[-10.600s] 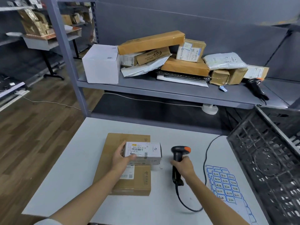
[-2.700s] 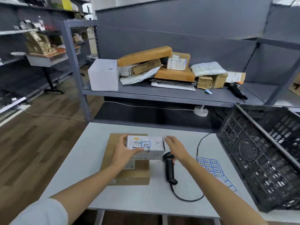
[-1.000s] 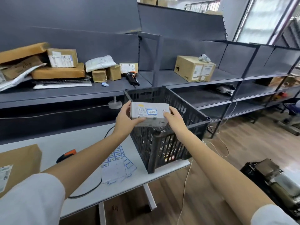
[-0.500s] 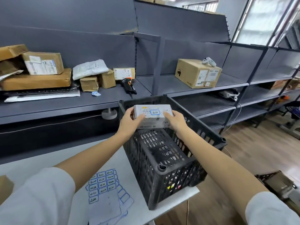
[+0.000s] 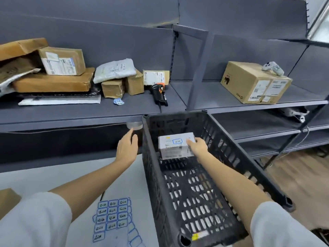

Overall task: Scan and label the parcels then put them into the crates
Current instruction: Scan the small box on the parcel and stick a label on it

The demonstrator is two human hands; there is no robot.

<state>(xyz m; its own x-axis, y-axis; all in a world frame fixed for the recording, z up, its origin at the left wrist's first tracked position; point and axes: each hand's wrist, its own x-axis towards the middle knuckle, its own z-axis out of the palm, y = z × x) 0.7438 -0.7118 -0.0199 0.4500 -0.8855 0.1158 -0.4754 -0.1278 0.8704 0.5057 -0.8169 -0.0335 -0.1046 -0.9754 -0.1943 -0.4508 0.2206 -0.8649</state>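
Note:
A small white parcel (image 5: 175, 145) with a blue-edged label on top is down inside the black plastic crate (image 5: 153, 157), near its far end. My right hand (image 5: 197, 145) grips the parcel's right end, reaching into the crate. My left hand (image 5: 127, 147) hovers outside the crate's left wall with fingers relaxed and holds nothing. A sheet of blue-edged labels (image 5: 111, 217) lies on the white table (image 5: 53, 175) to the left of the crate.
The grey shelf (image 5: 80, 111) behind holds several brown and white parcels (image 5: 62, 61) and a black scanner (image 5: 158, 93). A large carton (image 5: 254, 82) stands on the right shelf. A brown box corner (image 5: 7, 198) shows at the table's left edge.
The parcel has gone down from above the crate's rim into the crate. My left hand has let go of it and moved out to the left; my right hand still holds it.

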